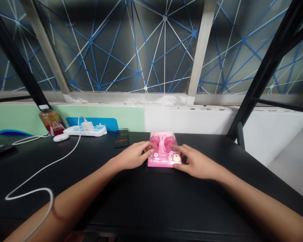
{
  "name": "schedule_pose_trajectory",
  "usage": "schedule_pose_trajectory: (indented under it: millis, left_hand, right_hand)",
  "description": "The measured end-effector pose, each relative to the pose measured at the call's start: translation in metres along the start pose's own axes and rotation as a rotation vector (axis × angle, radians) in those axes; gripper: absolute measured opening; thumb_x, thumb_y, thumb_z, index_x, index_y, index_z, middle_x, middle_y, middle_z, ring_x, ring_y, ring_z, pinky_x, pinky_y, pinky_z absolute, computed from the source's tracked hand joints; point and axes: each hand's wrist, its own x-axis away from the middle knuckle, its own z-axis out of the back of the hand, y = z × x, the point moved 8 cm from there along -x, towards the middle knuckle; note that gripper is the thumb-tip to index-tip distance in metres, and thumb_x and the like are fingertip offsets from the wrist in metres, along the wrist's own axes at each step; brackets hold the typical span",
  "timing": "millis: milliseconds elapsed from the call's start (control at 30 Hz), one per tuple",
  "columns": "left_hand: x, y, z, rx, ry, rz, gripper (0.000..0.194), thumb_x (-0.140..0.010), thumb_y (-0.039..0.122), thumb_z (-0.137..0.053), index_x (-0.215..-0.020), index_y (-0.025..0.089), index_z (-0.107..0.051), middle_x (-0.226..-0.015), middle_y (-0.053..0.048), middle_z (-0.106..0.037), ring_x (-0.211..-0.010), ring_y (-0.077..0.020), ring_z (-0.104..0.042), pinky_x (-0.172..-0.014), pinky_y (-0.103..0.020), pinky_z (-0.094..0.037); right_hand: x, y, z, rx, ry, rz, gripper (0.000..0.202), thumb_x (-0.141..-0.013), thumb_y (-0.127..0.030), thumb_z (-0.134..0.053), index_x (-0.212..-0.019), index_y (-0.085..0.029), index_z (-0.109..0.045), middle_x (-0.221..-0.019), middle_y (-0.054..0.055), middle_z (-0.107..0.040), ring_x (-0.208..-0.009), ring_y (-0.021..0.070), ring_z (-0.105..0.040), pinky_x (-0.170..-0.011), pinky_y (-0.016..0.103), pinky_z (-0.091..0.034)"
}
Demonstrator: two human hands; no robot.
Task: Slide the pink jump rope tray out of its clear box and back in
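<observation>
A pink box (164, 160) with a clear window lies on the black table (151, 201), close to the wall. Through the window show pink handles and a bundled pink cord, and a cartoon bear is printed on the front. My left hand (132, 155) is at the box's left side, its fingertips on the edge. From the right, my right hand (195, 162) touches the box with thumb and fingers apart. The two hands hold the box between them.
A phone (121, 138) lies left of the box. Farther left are a white power strip (96, 131) with a charger, a white oval device (61, 137) and a bottle (52, 121). A white cable (44, 168) loops over my left forearm. Black frame posts flank the table.
</observation>
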Motion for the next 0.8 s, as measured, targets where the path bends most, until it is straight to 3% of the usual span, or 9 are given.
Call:
schedule_pose_trajectory:
  millis: [233, 367, 467, 567, 667, 800]
  left_hand:
    - [-0.002, -0.002, -0.001, 0.001, -0.009, 0.019, 0.034, -0.098, 0.046, -0.038, -0.115, 0.025, -0.059, -0.106, -0.004, -0.066, -0.089, -0.0195, -0.061, -0.076, -0.029, -0.045]
    - [0.001, 0.001, 0.001, -0.01, 0.008, 0.011, 0.033, -0.098, 0.043, -0.039, -0.116, 0.025, -0.06, -0.105, -0.004, -0.065, -0.091, -0.0197, -0.062, -0.08, -0.031, -0.046]
    - [0.003, 0.0, 0.003, -0.009, 0.054, -0.004, 0.032, -0.093, 0.044, -0.049, -0.117, 0.025, -0.059, -0.119, -0.006, -0.06, -0.102, -0.022, -0.061, -0.09, -0.034, -0.047]
    - [0.002, 0.003, 0.003, 0.001, 0.106, -0.054, 0.028, -0.089, 0.04, -0.058, -0.112, 0.025, -0.06, -0.138, -0.006, -0.049, -0.119, -0.0241, -0.055, -0.101, -0.035, -0.042]
    - [-0.003, 0.005, 0.003, -0.034, 0.155, -0.039, 0.021, -0.09, 0.037, -0.055, -0.107, 0.025, -0.061, -0.131, -0.004, -0.057, -0.117, -0.0231, -0.057, -0.099, -0.034, -0.043]
    - [-0.014, 0.001, 0.008, -0.128, 0.186, 0.061, 0.023, -0.091, 0.043, -0.052, -0.102, 0.027, -0.063, -0.109, -0.001, -0.069, -0.093, -0.0222, -0.065, -0.08, -0.032, -0.048]
  right_hand:
    - [0.001, 0.002, -0.003, 0.077, -0.041, -0.017, 0.071, -0.084, -0.048, -0.062, -0.148, -0.029, -0.035, -0.103, 0.007, -0.056, -0.086, 0.0223, -0.06, -0.077, 0.039, -0.052]
    - [0.004, -0.009, 0.001, 0.196, 0.031, 0.059, 0.087, -0.077, -0.043, -0.07, -0.151, -0.027, -0.026, -0.132, 0.014, -0.048, -0.115, 0.0317, -0.053, -0.091, 0.047, -0.049]
    - [0.009, -0.036, 0.004, 0.296, 0.08, 0.24, 0.067, -0.078, -0.035, -0.07, -0.14, -0.027, -0.046, -0.143, 0.013, -0.042, -0.132, 0.0348, -0.039, -0.103, 0.052, -0.039]
    - [0.016, -0.061, -0.007, 0.3, -0.027, 0.377, 0.029, -0.09, -0.032, -0.057, -0.118, -0.026, -0.065, -0.126, 0.01, -0.059, -0.118, 0.0284, -0.053, -0.101, 0.048, -0.041]
    - [0.021, -0.072, -0.02, 0.217, -0.163, 0.413, 0.029, -0.096, -0.023, -0.045, -0.115, -0.024, -0.066, -0.11, 0.007, -0.068, -0.1, 0.0207, -0.063, -0.091, 0.037, -0.049]
    - [0.026, -0.08, -0.02, 0.145, -0.2, 0.422, 0.032, -0.093, -0.016, -0.045, -0.114, -0.024, -0.068, -0.104, 0.006, -0.071, -0.098, 0.0207, -0.064, -0.086, 0.034, -0.05]
